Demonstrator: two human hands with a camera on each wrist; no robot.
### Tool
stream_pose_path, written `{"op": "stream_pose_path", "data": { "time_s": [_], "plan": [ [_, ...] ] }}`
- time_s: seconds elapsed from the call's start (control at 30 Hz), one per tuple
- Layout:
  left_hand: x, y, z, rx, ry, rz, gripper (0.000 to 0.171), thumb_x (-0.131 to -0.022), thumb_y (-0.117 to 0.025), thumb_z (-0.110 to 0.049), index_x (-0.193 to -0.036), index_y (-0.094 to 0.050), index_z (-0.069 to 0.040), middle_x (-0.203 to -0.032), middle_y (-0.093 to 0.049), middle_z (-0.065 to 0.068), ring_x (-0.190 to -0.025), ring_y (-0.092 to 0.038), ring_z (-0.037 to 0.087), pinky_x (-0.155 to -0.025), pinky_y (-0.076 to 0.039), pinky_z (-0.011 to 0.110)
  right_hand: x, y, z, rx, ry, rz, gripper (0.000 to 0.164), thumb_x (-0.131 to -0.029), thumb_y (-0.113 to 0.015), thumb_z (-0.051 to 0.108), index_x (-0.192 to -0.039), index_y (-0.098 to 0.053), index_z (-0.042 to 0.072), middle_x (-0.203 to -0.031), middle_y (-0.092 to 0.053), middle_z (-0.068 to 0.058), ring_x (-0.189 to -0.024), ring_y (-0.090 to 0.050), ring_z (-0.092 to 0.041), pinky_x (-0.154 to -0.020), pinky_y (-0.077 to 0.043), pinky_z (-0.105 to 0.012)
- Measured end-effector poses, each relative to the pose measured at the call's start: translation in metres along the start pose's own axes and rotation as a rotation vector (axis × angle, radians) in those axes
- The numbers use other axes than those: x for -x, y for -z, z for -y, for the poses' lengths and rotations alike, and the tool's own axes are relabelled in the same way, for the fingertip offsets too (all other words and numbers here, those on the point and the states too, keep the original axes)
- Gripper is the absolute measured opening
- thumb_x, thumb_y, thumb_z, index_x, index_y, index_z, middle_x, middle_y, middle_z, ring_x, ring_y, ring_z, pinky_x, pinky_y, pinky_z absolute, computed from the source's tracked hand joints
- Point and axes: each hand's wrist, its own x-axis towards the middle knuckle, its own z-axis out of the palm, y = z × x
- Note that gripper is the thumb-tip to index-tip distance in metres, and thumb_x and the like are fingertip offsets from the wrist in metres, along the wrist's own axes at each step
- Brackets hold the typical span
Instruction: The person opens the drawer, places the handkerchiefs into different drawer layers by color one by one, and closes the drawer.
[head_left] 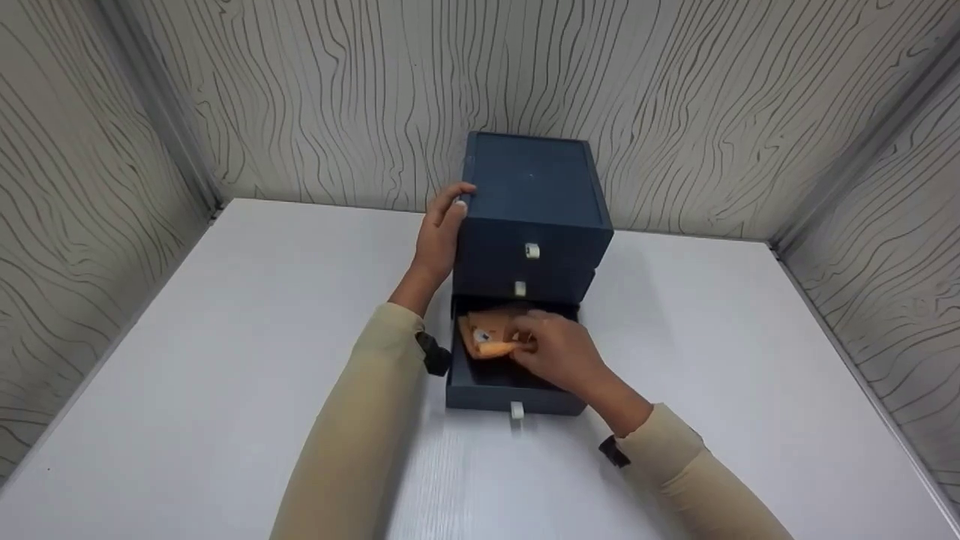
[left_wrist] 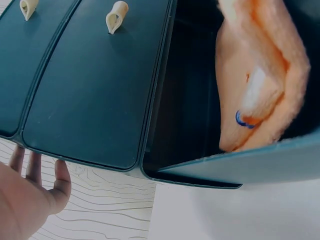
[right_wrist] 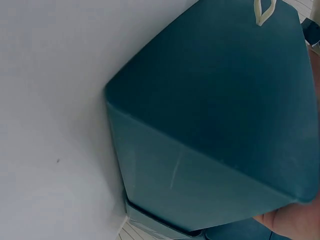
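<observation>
A dark blue drawer unit (head_left: 532,180) stands against the back wall, its bottom drawer (head_left: 491,397) pulled out. Inside that drawer lies a folded, fuzzy, peach-orange cloth (head_left: 480,324) with a white patch and a small blue mark, seen close up in the left wrist view. My right hand (head_left: 559,349) reaches into the drawer and pinches the cloth's near edge between thumb and fingers. In the right wrist view the drawer front hides most of that hand. My left hand (head_left: 441,232) rests against the unit's left side, fingertips at the top edge.
Two upper drawers are closed, with pale loop pulls (head_left: 532,250) on their fronts; a similar pull (head_left: 517,410) hangs on the bottom drawer. The unit sits on a white table (head_left: 262,337), enclosed by wood-grain patterned walls (head_left: 337,97) at the back and sides.
</observation>
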Motion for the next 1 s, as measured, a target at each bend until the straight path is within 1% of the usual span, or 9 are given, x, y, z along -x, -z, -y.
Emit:
{"op": "stream_pose_path", "data": {
  "time_s": [0.13,0.23,0.37,0.5,0.67,0.77,0.83,0.9,1.0],
  "plan": [
    [0.000,0.000,0.000,0.007,-0.002,-0.003,0.038,-0.100,-0.037,-0.022,-0.129,-0.053,-0.004,-0.145,-0.041,0.012,-0.075,-0.041,0.008,-0.085,-0.037,0.028,-0.003,-0.004,-0.004,0.004,-0.002,0.011,0.015,-0.078,-0.074,0.013,-0.088,-0.071,0.023,-0.084,-0.065,0.008,-0.070,-0.056,-0.003,-0.061,-0.047,-0.022],
    [0.000,0.000,0.000,0.006,-0.001,-0.007,0.037,-0.100,-0.037,-0.022,-0.129,-0.053,-0.004,-0.144,-0.041,0.011,-0.076,-0.043,0.008,-0.085,-0.038,0.028,-0.004,-0.005,-0.005,-0.005,-0.012,0.034,0.013,-0.079,-0.074,0.015,-0.089,-0.071,0.023,-0.084,-0.065,0.008,-0.071,-0.057,-0.004,-0.062,-0.048,-0.023],
    [0.000,0.000,0.001,-0.010,-0.008,-0.010,0.038,-0.100,-0.037,-0.023,-0.129,-0.053,-0.005,-0.145,-0.041,0.011,-0.118,-0.046,0.012,-0.104,-0.035,0.031,-0.005,-0.007,-0.005,-0.042,-0.043,0.080,0.013,-0.079,-0.074,0.017,-0.089,-0.071,0.025,-0.084,-0.064,0.008,-0.073,-0.057,-0.005,-0.064,-0.048,-0.025],
    [0.000,0.000,0.000,-0.027,-0.008,-0.007,0.041,-0.098,-0.037,-0.027,-0.129,-0.053,-0.005,-0.146,-0.040,0.011,-0.130,-0.042,0.021,-0.109,-0.032,0.039,-0.005,-0.008,-0.005,-0.079,-0.069,0.114,0.015,-0.078,-0.075,0.017,-0.089,-0.071,0.025,-0.084,-0.064,0.008,-0.072,-0.056,-0.006,-0.064,-0.048,-0.027],
    [0.000,0.000,0.001,-0.041,-0.005,-0.003,0.041,-0.099,-0.037,-0.027,-0.130,-0.053,-0.006,-0.145,-0.042,0.009,-0.131,-0.041,0.017,-0.110,-0.031,0.038,-0.005,-0.009,-0.007,-0.114,-0.090,0.160,0.015,-0.078,-0.076,0.016,-0.090,-0.071,0.024,-0.085,-0.065,0.006,-0.073,-0.056,-0.008,-0.066,-0.048,-0.030],
    [0.000,0.000,0.000,-0.023,0.003,0.004,0.039,-0.100,-0.037,-0.026,-0.130,-0.053,-0.007,-0.098,-0.061,0.004,-0.087,-0.058,0.010,-0.081,-0.046,0.031,-0.005,-0.009,-0.008,-0.151,-0.110,0.201,0.017,-0.078,-0.076,0.015,-0.091,-0.071,0.024,-0.086,-0.066,0.005,-0.076,-0.058,-0.009,-0.068,-0.049,-0.032],
    [0.001,0.001,0.000,-0.002,0.003,0.013,0.038,-0.100,-0.037,-0.025,-0.131,-0.053,-0.008,-0.066,-0.049,-0.005,-0.055,-0.043,0.005,-0.059,-0.040,0.027,-0.006,-0.007,-0.010,-0.198,-0.136,0.241,0.019,-0.078,-0.076,0.014,-0.093,-0.070,0.025,-0.087,-0.066,0.005,-0.078,-0.059,-0.010,-0.070,-0.050,-0.033],
    [0.001,0.001,0.000,0.019,0.003,0.021,0.038,-0.100,-0.037,-0.023,-0.132,-0.052,-0.008,-0.051,-0.027,-0.008,-0.043,-0.020,0.007,-0.047,-0.028,0.026,-0.007,-0.005,-0.011,-0.259,-0.165,0.281,0.020,-0.079,-0.075,0.014,-0.096,-0.070,0.024,-0.089,-0.067,0.006,-0.080,-0.061,-0.010,-0.072,-0.051,-0.033],
    [0.000,0.002,0.000,0.026,-0.007,0.024,0.039,-0.100,-0.037,-0.022,-0.132,-0.052,-0.006,-0.051,-0.026,-0.009,-0.042,-0.020,0.006,-0.047,-0.028,0.026,-0.007,-0.003,-0.013,-0.333,-0.187,0.310,0.018,-0.083,-0.073,0.017,-0.100,-0.069,0.022,-0.090,-0.067,0.008,-0.081,-0.062,-0.009,-0.073,-0.052,-0.032]
  ]
}}
